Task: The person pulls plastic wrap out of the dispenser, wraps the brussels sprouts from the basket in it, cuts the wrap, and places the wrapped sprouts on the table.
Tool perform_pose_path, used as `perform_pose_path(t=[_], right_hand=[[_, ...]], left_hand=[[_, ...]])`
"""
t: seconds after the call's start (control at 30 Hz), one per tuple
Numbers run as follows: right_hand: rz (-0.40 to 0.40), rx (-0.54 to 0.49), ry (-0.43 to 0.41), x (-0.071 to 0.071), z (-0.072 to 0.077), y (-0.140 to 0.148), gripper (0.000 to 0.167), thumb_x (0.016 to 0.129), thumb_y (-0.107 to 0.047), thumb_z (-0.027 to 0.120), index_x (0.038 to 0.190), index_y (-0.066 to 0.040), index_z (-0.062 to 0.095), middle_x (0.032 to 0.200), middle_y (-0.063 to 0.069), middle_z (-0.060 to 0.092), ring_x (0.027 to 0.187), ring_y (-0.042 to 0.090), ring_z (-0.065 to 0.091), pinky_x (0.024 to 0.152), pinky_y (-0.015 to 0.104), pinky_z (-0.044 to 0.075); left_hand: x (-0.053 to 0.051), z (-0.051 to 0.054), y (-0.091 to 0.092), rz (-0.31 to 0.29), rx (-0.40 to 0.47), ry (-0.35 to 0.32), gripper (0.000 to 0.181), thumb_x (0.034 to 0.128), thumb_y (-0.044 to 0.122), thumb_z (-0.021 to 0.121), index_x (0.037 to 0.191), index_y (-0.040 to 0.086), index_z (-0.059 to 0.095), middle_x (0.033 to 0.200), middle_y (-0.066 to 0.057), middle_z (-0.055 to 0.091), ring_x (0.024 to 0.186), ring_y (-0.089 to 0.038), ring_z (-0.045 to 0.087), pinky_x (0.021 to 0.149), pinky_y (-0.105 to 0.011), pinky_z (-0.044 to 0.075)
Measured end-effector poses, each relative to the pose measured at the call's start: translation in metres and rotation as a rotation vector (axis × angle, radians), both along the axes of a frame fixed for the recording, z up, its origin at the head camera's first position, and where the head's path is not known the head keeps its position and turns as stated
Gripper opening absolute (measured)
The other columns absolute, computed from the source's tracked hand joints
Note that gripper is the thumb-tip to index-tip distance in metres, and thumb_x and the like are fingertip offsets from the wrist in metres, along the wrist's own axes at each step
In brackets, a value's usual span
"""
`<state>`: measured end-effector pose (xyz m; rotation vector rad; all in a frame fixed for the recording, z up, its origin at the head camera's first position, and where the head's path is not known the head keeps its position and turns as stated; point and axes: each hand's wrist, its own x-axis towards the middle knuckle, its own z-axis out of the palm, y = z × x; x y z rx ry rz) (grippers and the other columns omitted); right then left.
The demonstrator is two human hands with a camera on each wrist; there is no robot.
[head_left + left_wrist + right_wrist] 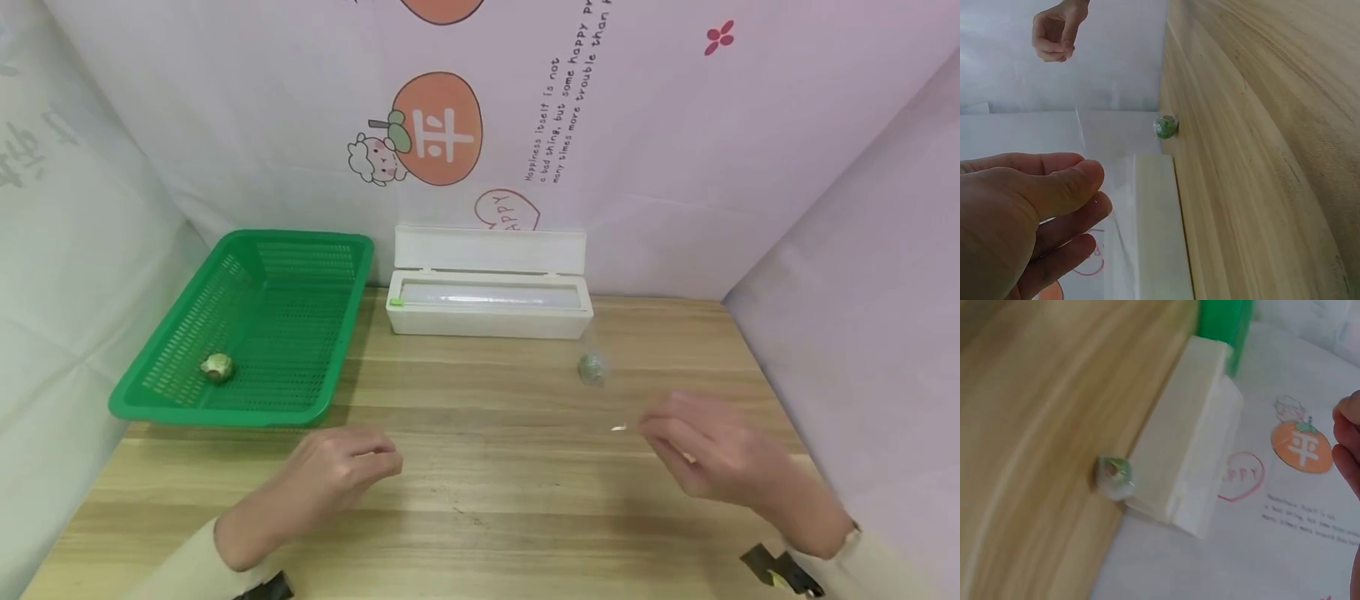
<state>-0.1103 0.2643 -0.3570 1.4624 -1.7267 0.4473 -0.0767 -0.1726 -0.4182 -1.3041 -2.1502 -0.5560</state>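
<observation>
Between my two hands a nearly invisible sheet of clear plastic wrap [1080, 128] is stretched, showing only as faint lines and a glint. My left hand [330, 471] pinches one side between thumb and forefinger above the table, just right of the green basket. On the right, my blurred right hand [720, 454] pinches the other side. Beyond the hands lies a small green Brussels sprout in clear wrap [592, 368], also visible in the right wrist view. A bare Brussels sprout [217, 367] lies in the green basket [341, 333].
A white plastic wrap dispenser [491, 323] stands against the back cloth with its lid [487, 250] raised and the roll visible inside. Printed white cloth [645, 167] encloses the wooden table [480, 400] at the back and sides.
</observation>
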Motion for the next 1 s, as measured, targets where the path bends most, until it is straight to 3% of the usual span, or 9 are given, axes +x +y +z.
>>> perform_pose_path(t=[0.1, 0.23, 0.33, 0.47, 0.53, 0.6, 0.83, 1.0], right_hand=[[0.023, 0.058, -0.034, 0.002, -0.018, -0.001, 0.035, 0.107, -0.007, 0.050, 0.077, -0.001, 0.068, 0.078, 0.008, 0.069, 0.066, 0.020, 0.064, 0.058, 0.028, 0.057], [-0.012, 0.151, -0.074, 0.004, -0.046, 0.000, 0.035, 0.108, -0.009, 0.046, 0.082, -0.005, 0.068, 0.082, 0.003, 0.070, 0.071, 0.017, 0.065, 0.064, 0.029, 0.059], [-0.047, 0.244, -0.123, 0.006, -0.064, 0.003, 0.032, 0.104, -0.004, 0.042, 0.085, -0.008, 0.067, 0.084, -0.001, 0.070, 0.075, 0.014, 0.067, 0.069, 0.027, 0.062], [-0.085, 0.358, -0.188, 0.007, -0.081, 0.007, 0.022, 0.078, 0.003, 0.052, 0.087, -0.011, 0.065, 0.086, -0.004, 0.067, 0.078, 0.011, 0.065, 0.072, 0.025, 0.061], [-0.093, 0.400, -0.216, 0.006, -0.088, 0.008, 0.029, 0.064, 0.002, 0.058, 0.089, -0.011, 0.065, 0.088, -0.003, 0.066, 0.080, 0.011, 0.064, 0.073, 0.026, 0.061], [-0.105, 0.437, -0.230, 0.005, -0.094, 0.008, 0.035, 0.057, 0.003, 0.062, 0.090, -0.012, 0.065, 0.089, -0.003, 0.066, 0.081, 0.012, 0.064, 0.074, 0.027, 0.061], [-0.161, 0.563, -0.194, 0.001, -0.108, 0.005, 0.035, 0.058, -0.004, 0.069, 0.092, -0.011, 0.069, 0.091, -0.002, 0.069, 0.084, 0.014, 0.065, 0.075, 0.029, 0.062], [-0.187, 0.616, -0.193, 0.000, -0.115, 0.001, 0.032, 0.060, -0.002, 0.071, 0.090, -0.014, 0.066, 0.087, -0.005, 0.066, 0.081, 0.011, 0.061, 0.072, 0.026, 0.060]], left_hand=[[-0.002, -0.007, -0.006, 0.003, -0.052, 0.001, 0.036, 0.1112, 0.019, 0.052, 0.083, 0.016, 0.074, 0.085, 0.007, 0.075, 0.072, -0.005, 0.071, 0.063, -0.017, 0.060], [-0.004, -0.017, -0.011, 0.015, -0.152, -0.039, 0.007, 0.0878, 0.013, 0.080, 0.085, 0.018, 0.076, 0.085, 0.007, 0.075, 0.071, -0.004, 0.070, 0.063, -0.016, 0.060], [-0.006, -0.023, -0.012, 0.032, -0.237, -0.048, 0.020, 0.0755, 0.006, 0.087, 0.083, 0.019, 0.074, 0.082, 0.009, 0.071, 0.068, -0.002, 0.064, 0.060, -0.013, 0.056], [-0.007, -0.030, -0.010, 0.056, -0.312, -0.038, 0.031, 0.0721, -0.004, 0.086, 0.078, 0.020, 0.068, 0.074, 0.012, 0.060, 0.063, 0.001, 0.049, 0.052, -0.010, 0.044], [-0.007, -0.032, -0.009, 0.065, -0.330, -0.040, 0.033, 0.0715, -0.004, 0.086, 0.076, 0.020, 0.065, 0.072, 0.012, 0.056, 0.061, 0.001, 0.044, 0.050, -0.010, 0.040], [-0.008, -0.035, -0.008, 0.072, -0.341, -0.043, 0.033, 0.0715, -0.003, 0.087, 0.076, 0.020, 0.064, 0.071, 0.012, 0.053, 0.060, 0.001, 0.041, 0.049, -0.010, 0.039], [-0.009, -0.044, -0.005, 0.101, -0.381, -0.032, 0.035, 0.0723, -0.004, 0.083, 0.074, 0.021, 0.059, 0.068, 0.012, 0.044, 0.058, 0.001, 0.030, 0.047, -0.012, 0.032], [-0.010, -0.047, -0.002, 0.115, -0.405, -0.055, 0.030, 0.0763, -0.002, 0.083, 0.076, 0.021, 0.062, 0.067, 0.012, 0.048, 0.055, 0.001, 0.031, 0.046, -0.011, 0.030]])
